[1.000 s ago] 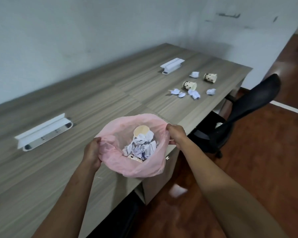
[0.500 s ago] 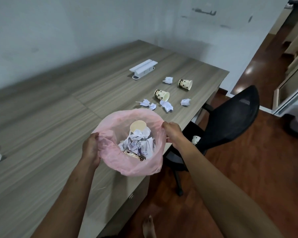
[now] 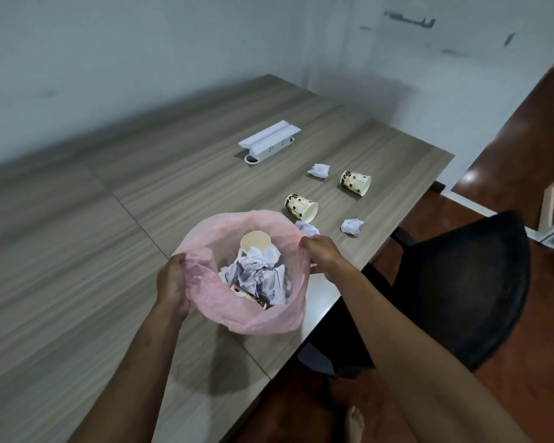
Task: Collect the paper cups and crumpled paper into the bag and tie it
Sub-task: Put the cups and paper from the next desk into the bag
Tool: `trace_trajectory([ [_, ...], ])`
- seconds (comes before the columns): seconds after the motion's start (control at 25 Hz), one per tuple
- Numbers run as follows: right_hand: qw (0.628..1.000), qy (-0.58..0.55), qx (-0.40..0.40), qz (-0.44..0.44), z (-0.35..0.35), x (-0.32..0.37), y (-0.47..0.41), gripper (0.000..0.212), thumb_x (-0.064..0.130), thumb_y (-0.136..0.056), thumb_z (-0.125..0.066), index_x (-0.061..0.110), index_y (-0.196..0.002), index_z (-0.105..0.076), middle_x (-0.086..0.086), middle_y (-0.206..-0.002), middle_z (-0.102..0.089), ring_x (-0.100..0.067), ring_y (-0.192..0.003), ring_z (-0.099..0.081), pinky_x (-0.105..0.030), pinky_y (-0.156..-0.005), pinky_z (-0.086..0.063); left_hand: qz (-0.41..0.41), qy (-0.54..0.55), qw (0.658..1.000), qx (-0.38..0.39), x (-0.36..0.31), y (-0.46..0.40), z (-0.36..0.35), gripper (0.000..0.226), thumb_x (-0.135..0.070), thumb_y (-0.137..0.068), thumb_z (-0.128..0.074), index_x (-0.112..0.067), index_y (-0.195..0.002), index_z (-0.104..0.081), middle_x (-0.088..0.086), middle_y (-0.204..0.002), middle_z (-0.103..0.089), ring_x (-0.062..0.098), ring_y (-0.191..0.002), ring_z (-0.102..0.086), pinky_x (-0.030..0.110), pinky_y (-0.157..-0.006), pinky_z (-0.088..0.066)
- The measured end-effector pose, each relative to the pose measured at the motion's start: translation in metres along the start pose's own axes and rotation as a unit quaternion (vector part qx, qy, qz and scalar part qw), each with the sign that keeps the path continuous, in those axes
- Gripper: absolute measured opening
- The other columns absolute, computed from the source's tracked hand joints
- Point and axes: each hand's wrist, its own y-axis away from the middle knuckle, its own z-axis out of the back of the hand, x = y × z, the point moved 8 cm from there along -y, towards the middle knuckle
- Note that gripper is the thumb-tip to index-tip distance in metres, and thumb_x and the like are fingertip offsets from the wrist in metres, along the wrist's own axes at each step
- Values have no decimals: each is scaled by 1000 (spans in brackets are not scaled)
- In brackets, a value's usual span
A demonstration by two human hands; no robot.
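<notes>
I hold a pink plastic bag (image 3: 263,318) open above the wooden table (image 3: 77,282). My left hand (image 3: 171,284) grips its left rim and my right hand (image 3: 322,252) grips its right rim. Inside lie a paper cup (image 3: 255,242) and several crumpled papers (image 3: 259,276). Beyond the bag, two spotted paper cups lie on their sides on the table, one near (image 3: 301,207) and one farther right (image 3: 355,182). Crumpled papers lie around them: one at the back (image 3: 319,170), one on the right (image 3: 351,226), one (image 3: 307,227) partly hidden behind my right hand.
A white cable box (image 3: 269,144) sits on the table behind the cups. A black mesh office chair (image 3: 461,289) stands at the table's right edge over the brown floor. My bare foot (image 3: 355,425) shows near the bottom. A grey wall runs behind the table.
The view has moved closer along the table toward the cups and papers. Both hands keep the same hold on the open bag.
</notes>
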Motion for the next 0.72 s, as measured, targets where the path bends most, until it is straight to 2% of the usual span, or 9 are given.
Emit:
trace_trajectory([
  [0.08, 998, 29, 49, -2, -1, 11, -20, 32, 14, -83, -53, 14, -115, -58, -9, -101, -67, -22, -74, -66, -28, -54, -54, -5, 0, 1000, -18, -1, -7, -9, 15, -13, -86, -59, -13, -72, -62, -8, -48, -62, 9, -46, -57, 14, -43, -42],
  [0.12, 996, 52, 75, -7, 0, 16, -32, 34, 15, -82, -54, 16, -116, -56, -8, -97, -66, -21, -71, -66, -29, -55, -56, -8, 4, 1000, -27, -2, -11, -15, 14, -13, -86, -59, -14, -72, -62, -8, -47, -61, 9, -45, -57, 14, -41, -41],
  [0.2, 988, 97, 120, -12, 1, 29, -56, 22, 14, -81, -55, 12, -102, -58, -9, -83, -63, -18, -58, -63, -35, -60, -60, -16, 23, 998, -47, -3, -16, -26, 14, -13, -85, -59, -14, -72, -63, -8, -49, -63, 10, -46, -58, 14, -41, -42],
  [0.28, 978, 139, 157, 0, 2, 43, -78, 14, 14, -81, -55, 8, -94, -58, -12, -78, -59, -17, -49, -59, -33, -54, -56, -26, 49, 995, -83, -1, -17, -33, 13, -13, -85, -59, -13, -73, -64, -6, -53, -66, 11, -47, -60, 14, -43, -43],
  [0.36, 967, 174, 188, 13, 4, 54, -96, 20, 15, -84, -55, 6, -102, -58, -16, -85, -62, -22, -56, -61, -33, -52, -55, -33, 59, 991, -119, 4, -12, -39, 11, -15, -84, -61, -12, -74, -65, 0, -63, -67, 14, -52, -61, 20, -49, -46],
  [0.4, 961, 188, 201, 18, 5, 57, -103, 24, 15, -84, -55, 5, -106, -58, -17, -90, -63, -25, -63, -62, -37, -57, -59, -33, 60, 988, -137, 8, -7, -41, 11, -16, -83, -61, -12, -74, -66, 1, -64, -67, 15, -51, -61, 20, -48, -47],
  [0.52, 940, 233, 247, 36, 11, 65, -125, 20, 17, -86, -56, 5, -101, -60, -17, -95, -66, -29, -76, -65, -47, -72, -60, -44, 89, 975, -199, 25, 11, -47, 13, -16, -85, -60, -11, -74, -66, -4, -52, -66, 11, -43, -60, 14, -40, -44],
  [0.64, 927, 246, 279, 55, 12, 67, -144, 10, 21, -89, -59, 12, -92, -61, -11, -93, -67, -24, -72, -67, -36, -61, -60, -63, 107, 960, -251, 36, 33, -48, 15, -14, -87, -59, -12, -73, -65, -6, -51, -66, 9, -41, -60, 13, -39, -43],
  [0.72, 922, 243, 298, 54, 10, 65, -150, 10, 24, -89, -61, 15, -89, -64, -5, -86, -69, -21, -67, -68, -31, -54, -56, -69, 100, 954, -275, 43, 46, -43, 14, -13, -86, -58, -12, -74, -66, 0, -60, -67, 14, -48, -61, 17, -45, -45],
])
